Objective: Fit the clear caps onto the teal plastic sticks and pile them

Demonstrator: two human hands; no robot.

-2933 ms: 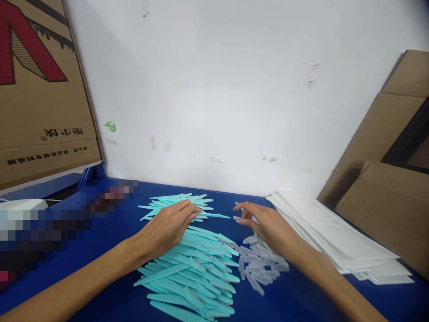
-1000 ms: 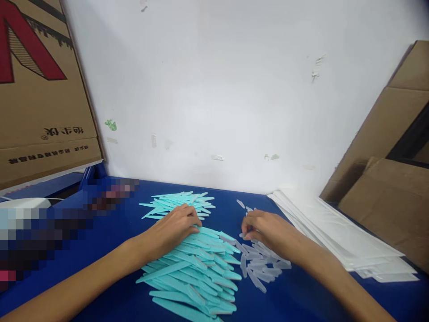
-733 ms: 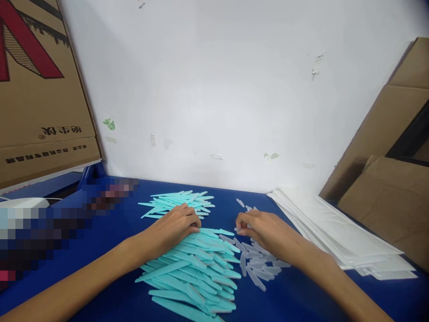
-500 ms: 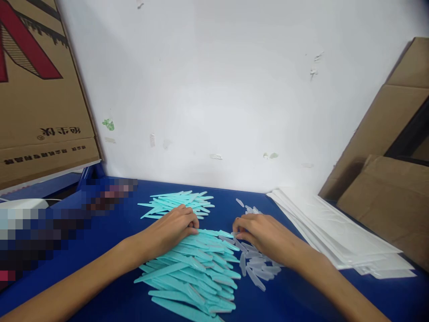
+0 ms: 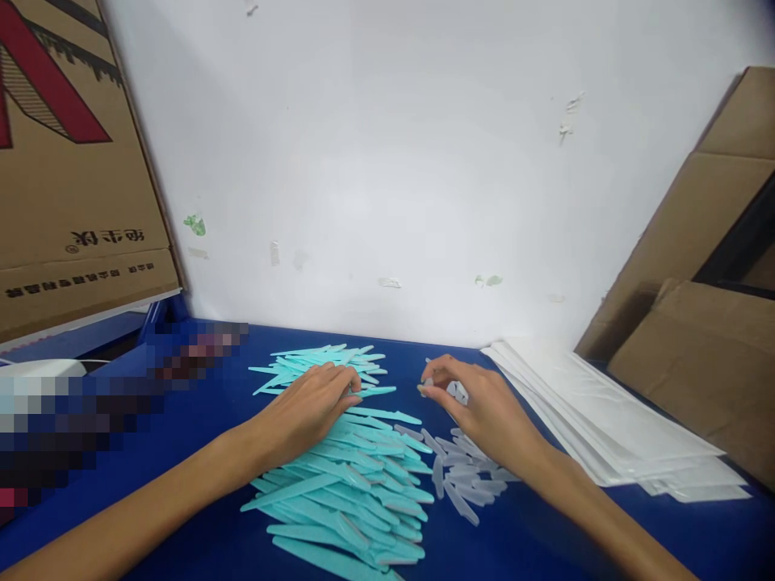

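Left hand (image 5: 315, 401), arched, pinches a teal stick (image 5: 381, 391); curled right hand (image 5: 488, 397), a translucent piece (image 5: 428, 384).

Left hand (image 5: 315, 403) pinches one teal stick (image 5: 380, 391), tip pointing right, over the gap between the small far pile (image 5: 296, 367) and the big near pile (image 5: 345, 492). Right hand (image 5: 478, 399) curled, thumb and index together on a clear cap (image 5: 428, 386), apart from the stick. Loose caps (image 5: 466, 472) just below it on blue table (image 5: 199, 420); white bags (image 5: 605, 420) to the right.
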